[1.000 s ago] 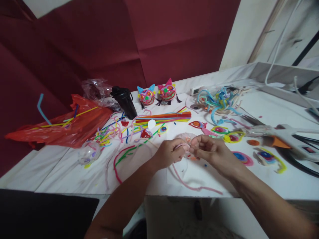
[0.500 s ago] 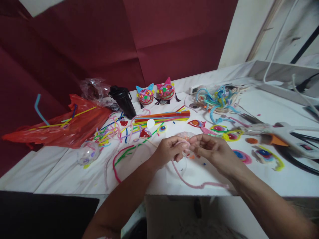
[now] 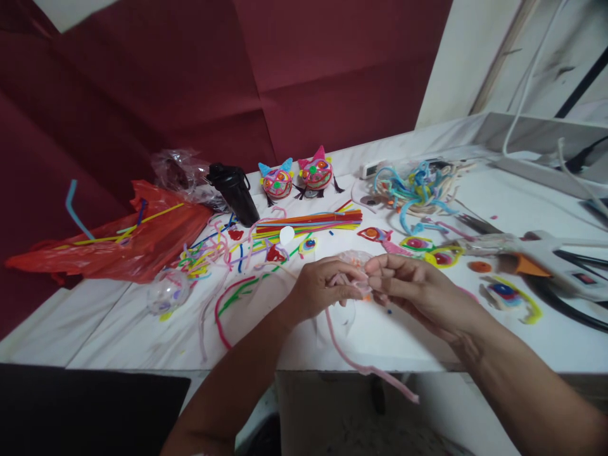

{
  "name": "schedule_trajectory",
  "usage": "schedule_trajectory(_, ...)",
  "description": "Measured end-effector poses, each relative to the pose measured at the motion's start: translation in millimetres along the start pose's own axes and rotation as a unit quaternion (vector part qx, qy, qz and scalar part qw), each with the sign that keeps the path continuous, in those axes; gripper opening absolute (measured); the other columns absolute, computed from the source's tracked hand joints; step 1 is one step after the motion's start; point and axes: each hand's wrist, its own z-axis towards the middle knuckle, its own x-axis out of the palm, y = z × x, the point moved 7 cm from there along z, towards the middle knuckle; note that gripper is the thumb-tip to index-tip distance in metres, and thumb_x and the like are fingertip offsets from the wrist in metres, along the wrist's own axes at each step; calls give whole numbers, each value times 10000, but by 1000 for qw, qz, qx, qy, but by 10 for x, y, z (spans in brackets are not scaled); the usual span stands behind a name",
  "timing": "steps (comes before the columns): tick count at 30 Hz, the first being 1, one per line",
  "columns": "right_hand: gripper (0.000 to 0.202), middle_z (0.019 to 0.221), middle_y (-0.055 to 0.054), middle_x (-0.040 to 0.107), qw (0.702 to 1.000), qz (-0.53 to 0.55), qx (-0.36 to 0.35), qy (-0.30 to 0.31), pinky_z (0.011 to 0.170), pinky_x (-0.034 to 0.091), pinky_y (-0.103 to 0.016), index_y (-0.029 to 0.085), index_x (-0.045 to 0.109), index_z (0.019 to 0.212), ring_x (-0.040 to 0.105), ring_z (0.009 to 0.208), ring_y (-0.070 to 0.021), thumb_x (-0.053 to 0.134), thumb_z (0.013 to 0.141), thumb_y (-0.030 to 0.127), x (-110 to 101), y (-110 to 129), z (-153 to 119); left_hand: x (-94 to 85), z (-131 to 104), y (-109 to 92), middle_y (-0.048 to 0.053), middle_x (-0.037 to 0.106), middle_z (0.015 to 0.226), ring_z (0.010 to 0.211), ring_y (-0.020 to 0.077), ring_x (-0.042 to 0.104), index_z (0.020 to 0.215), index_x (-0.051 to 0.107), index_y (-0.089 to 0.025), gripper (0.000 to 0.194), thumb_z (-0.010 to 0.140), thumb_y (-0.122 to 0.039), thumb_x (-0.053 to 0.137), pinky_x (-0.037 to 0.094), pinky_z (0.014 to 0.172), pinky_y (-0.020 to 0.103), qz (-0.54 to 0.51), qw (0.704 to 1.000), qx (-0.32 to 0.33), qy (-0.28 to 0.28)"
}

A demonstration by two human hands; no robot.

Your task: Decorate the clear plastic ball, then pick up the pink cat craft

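Note:
A pink fuzzy stem (image 3: 349, 360) hangs from between my hands, its loose end past the table's front edge. My left hand (image 3: 319, 288) is closed on its upper part, thumb and fingers pinched. Touching the same spot with its fingertips, my right hand (image 3: 411, 285) is closed too, on the pale pink piece. The fingers partly hide the held part. A clear plastic dome (image 3: 354, 256) lies just behind my fingers, and another clear round piece (image 3: 335, 320) lies under my left hand on white paper.
Two cat-faced balls (image 3: 277, 182) stand at the back beside a black bottle (image 3: 235, 195). A bundle of coloured stems (image 3: 308, 223) lies in front. A red bag (image 3: 161, 244) and clear ball (image 3: 167, 291) are left; coiled eye shapes (image 3: 506, 291) and a glue gun (image 3: 565, 266) are right.
The pink stem's loose end has swung down and toward me, over the table edge. My left fingers have straightened toward my right hand, which has shifted slightly.

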Motion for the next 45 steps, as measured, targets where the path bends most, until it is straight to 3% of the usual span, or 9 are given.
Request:
schedule_trajectory(8,312,612,16,576,1000,16,14,22,483,393,-205,185,684,763,494,524,-92,887,606,363,62,-44,-15,-32,16,-78,39,663,771,631,112,572,686,678,-156,381,609,-494,836,462,559,219,69,996,53,-34)
schedule_trajectory(14,252,784,-26,696,998,-16,-55,4,669,514,-222,223,743,855,629,710,-133,848,696,388,8,-52,-72,15,-42,90,-51,551,540,375,50,470,766,647,-146,354,681,-457,793,355,376,178,-13,997,-62,-40)
schedule_trajectory(18,299,842,-55,725,996,-50,-76,-10,701,556,-275,219,742,889,674,771,-190,853,689,412,-10,-50,-71,41,-43,142,-72,520,454,365,49,472,798,643,-139,316,715,-416,771,360,375,156,-39,995,-84,-31)
schedule_trajectory(23,376,788,-68,728,985,-114,-125,-28,622,554,-261,200,749,831,671,690,-188,857,634,501,-3,64,-3,8,-11,161,-67,511,437,382,69,487,796,643,-136,290,728,-395,756,392,402,179,-37,995,-86,-46)
schedule_trajectory(25,381,749,-68,720,975,-147,-157,-48,580,550,-265,196,748,789,663,648,-188,832,642,538,-7,131,10,-31,6,119,-41,560,520,425,76,514,789,656,-144,257,739,-379,750,413,431,193,7,995,-71,-68)
schedule_trajectory(28,336,719,-52,706,962,-158,-206,-82,565,547,-263,207,741,752,645,614,-175,824,652,517,-28,215,1,-83,24,-102,37,650,799,702,136,627,776,694,-168,163,743,-317,750,486,581,226,124,986,26,-112)
schedule_trajectory(31,292,676,-37,690,960,-146,-213,-107,556,546,-264,215,736,766,634,593,-171,830,659,470,-64,224,-11,-85,10,-277,61,635,942,895,173,609,786,717,-194,86,774,-279,723,493,662,237,202,965,87,-146)
schedule_trajectory(40,342,737,-52,714,971,-83,-187,-126,604,582,-297,216,753,807,669,649,-202,861,616,479,-112,165,-36,-62,43,-269,71,597,964,944,190,590,737,682,-170,131,817,-271,662,490,833,311,172,968,36,-181)
schedule_trajectory(45,374,707,-41,706,974,-74,-192,-98,609,581,-308,229,758,773,656,627,-196,870,579,529,-121,242,-34,-5,80,-427,67,566,1025,1018,202,566,741,672,-177,131,840,-245,620,436,966,355,256,954,39,-152)
